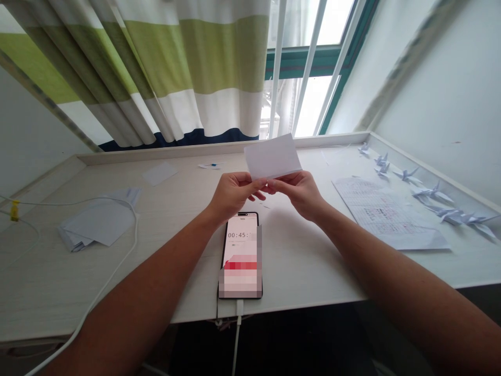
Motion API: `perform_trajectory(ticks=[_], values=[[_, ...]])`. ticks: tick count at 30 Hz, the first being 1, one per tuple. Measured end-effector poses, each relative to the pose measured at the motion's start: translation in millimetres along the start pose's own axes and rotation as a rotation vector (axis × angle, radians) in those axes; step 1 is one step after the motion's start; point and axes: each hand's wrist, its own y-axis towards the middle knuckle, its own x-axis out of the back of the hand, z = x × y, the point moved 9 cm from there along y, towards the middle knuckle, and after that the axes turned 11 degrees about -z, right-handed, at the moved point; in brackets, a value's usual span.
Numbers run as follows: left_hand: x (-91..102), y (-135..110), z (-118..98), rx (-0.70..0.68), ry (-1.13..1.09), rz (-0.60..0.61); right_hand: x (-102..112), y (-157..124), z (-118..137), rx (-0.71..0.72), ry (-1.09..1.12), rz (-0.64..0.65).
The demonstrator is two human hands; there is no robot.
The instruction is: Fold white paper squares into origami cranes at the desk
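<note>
Between both hands I hold a white sheet of paper [273, 155] up above the desk, tilted, with its lower edge pinched. My left hand [237, 191] grips the bottom left part, thumb in front and fingers curled behind. My right hand [298, 190] pinches the bottom right part in the same way, and the two thumbs nearly meet. A narrow fold seems to run along the lower right edge. Just below the hands lies a phone [241, 253] with a timer on its lit screen.
Several folded paper cranes [434, 196] line the right edge of the desk [305, 271]. Beside them lies a written sheet [385, 216]. A stack of white paper [104, 219] and a white cable [135, 230] are at left. A curtain [219, 62] hangs behind.
</note>
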Motion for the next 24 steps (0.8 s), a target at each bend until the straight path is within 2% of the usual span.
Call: perform_trajectory(ticks=[5, 13, 24], values=[[-1.5, 1, 6, 0.049, 0.006, 0.041, 5, 1, -1, 0.0, -0.003, -0.015], [-6.3, -1, 1, -0.013, 0.031, 0.126, 11, 6, -5, -0.016, 0.028, -0.021], [-2.7, 0, 5, 0.023, 0.032, 0.039, 4, 4, -11, -0.052, 0.03, -0.008]])
